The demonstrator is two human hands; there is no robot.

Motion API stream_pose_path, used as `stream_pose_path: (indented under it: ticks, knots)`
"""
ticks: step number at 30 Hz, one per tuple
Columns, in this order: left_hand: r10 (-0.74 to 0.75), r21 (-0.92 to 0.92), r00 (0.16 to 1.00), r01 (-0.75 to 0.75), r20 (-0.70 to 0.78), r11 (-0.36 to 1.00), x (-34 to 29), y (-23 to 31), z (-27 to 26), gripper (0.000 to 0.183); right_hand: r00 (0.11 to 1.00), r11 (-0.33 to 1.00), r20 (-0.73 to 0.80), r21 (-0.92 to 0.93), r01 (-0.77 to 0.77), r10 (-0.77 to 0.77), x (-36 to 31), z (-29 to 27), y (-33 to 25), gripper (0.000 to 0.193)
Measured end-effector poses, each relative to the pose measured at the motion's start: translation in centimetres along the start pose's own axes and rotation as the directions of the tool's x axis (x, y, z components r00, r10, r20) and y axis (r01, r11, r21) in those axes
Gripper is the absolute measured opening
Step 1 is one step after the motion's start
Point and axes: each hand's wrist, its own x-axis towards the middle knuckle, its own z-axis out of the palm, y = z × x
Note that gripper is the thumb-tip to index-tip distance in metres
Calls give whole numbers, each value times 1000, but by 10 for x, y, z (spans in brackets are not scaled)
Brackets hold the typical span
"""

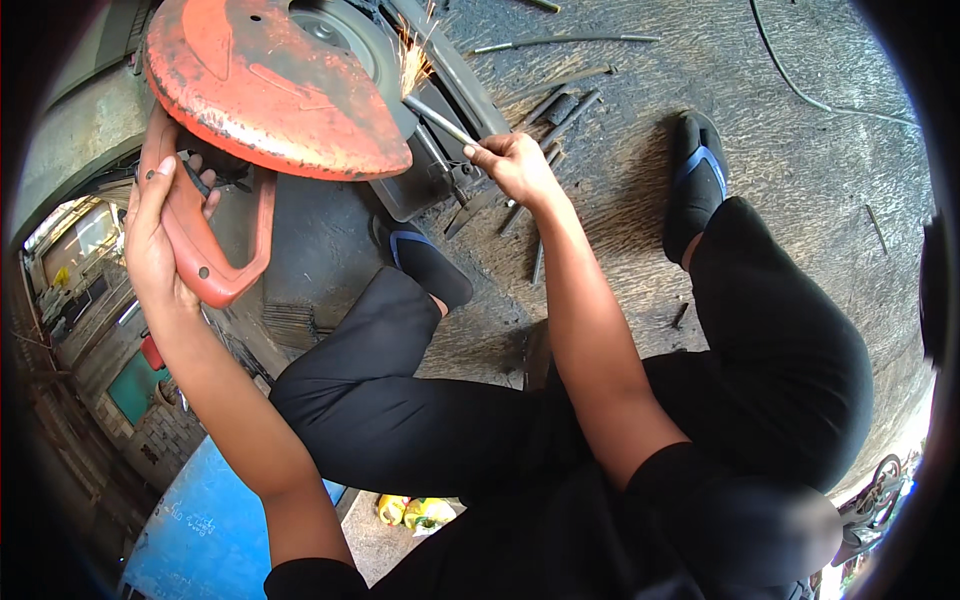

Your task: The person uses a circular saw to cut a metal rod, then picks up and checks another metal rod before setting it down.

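An orange-red cut-off saw with a worn, scratched blade guard (290, 100) fills the upper left. My left hand (165, 215) is wrapped round the saw's handle (205, 240), its fingers passing through the loop. In my right hand (515, 165) is a thin metal rod (440, 119), pinched near its near end. The rod's far end meets the saw's grinding disc (345, 45), and orange sparks (413, 60) fly up from that spot. Below the rod sits the saw's dark metal base (410, 190), with a clamp screw (462, 178) beside it.
Several cut rods (570, 118) lie on the floor right of the saw. Farther off are a long rod (565, 42) and a black cable (800, 95). My sandalled feet (700, 165) flank the work. A blue panel (215, 525) and yellow packets (415, 512) show at lower left.
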Motion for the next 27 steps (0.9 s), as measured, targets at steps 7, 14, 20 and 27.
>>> stream_pose_path:
  ticks: [7, 14, 20, 27]
  knots:
    - [56, 36, 997, -54, -59, 998, -6, 2, 10, 54, 999, 993, -32, -122, 2, -6, -3, -2, -7, 36]
    - [68, 65, 995, -64, -67, 996, -6, 4, 14, 56, 990, 976, -114, -208, 56, -81, -5, 2, -7, 35]
    - [171, -51, 984, -173, -47, 983, -1, -1, 11, 49, 984, 933, 58, 314, -176, 166, 3, 2, 2, 43]
    - [62, 8, 998, -62, -18, 998, 2, -5, -1, 40, 954, 781, 257, 559, -278, 155, 0, -4, -1, 32]
